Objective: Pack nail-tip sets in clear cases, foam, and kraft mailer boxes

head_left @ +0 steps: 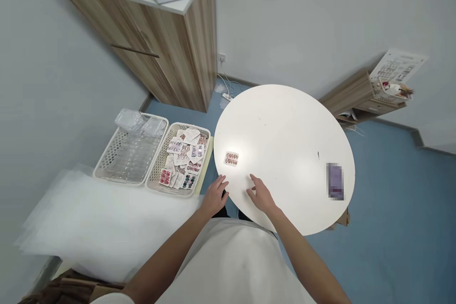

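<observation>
On the left part of the round white table lies a small card of press-on nails, reddish and brown in two rows. My left hand is at the table's near left edge, just below the card, with its fingers stretched out and nothing held. Over the near part of the table is my right hand, fingers apart and holding nothing, to the lower right of the card. Left of the table, a white basket holds many similar nail cards in mixed colours.
Another white basket holds clear plastic cases. Translucent plastic sheets or bags lie nearer me. A blurred purple object rests on the table's right side. A wooden cabinet stands behind, and a low shelf at right.
</observation>
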Demonstrator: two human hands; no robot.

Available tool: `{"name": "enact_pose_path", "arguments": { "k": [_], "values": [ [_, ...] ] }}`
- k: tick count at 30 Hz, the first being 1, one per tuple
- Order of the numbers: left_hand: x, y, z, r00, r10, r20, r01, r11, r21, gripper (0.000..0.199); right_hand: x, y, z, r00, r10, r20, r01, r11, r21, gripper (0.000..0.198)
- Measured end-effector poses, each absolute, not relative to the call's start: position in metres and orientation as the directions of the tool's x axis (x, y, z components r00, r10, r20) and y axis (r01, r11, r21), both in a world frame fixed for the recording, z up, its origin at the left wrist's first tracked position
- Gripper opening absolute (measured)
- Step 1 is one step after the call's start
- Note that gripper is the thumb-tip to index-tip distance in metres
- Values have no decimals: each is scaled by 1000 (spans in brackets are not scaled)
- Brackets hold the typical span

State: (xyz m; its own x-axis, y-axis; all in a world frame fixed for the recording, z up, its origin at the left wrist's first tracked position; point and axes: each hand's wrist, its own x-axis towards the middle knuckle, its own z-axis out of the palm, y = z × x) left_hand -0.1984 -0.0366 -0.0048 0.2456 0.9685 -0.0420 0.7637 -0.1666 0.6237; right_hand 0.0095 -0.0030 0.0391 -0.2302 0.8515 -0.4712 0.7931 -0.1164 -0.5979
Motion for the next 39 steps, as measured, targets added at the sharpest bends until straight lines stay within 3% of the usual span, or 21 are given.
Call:
{"name": "enact_pose_path", "arguments": {
  "k": [6, 11, 16, 22, 39],
  "values": [
    [-187, -70, 6, 124, 991, -46, 763, -66, 643, 29, 32, -12, 49, -385, 815, -433, 775, 30, -631, 52],
    [-168, -98, 29, -15, 989, -146, 723, 112, 682, 31, 51, -23, 45, -522, 744, -416, 724, 130, -677, 45],
    [-152, -142, 54, -151, 934, -323, 631, 343, 696, 33, 55, -32, 37, -651, 623, -433, 675, 215, -705, 44],
    [-154, -191, 65, -327, 868, -374, 523, 496, 694, 36, 32, -37, 43, -790, 463, -403, 587, 379, -715, 43],
    [-264, -252, 113, -451, 873, -185, 570, 441, 693, 36, -100, -69, 68, -881, 378, -286, 460, 538, -706, 45]
  ]
}}
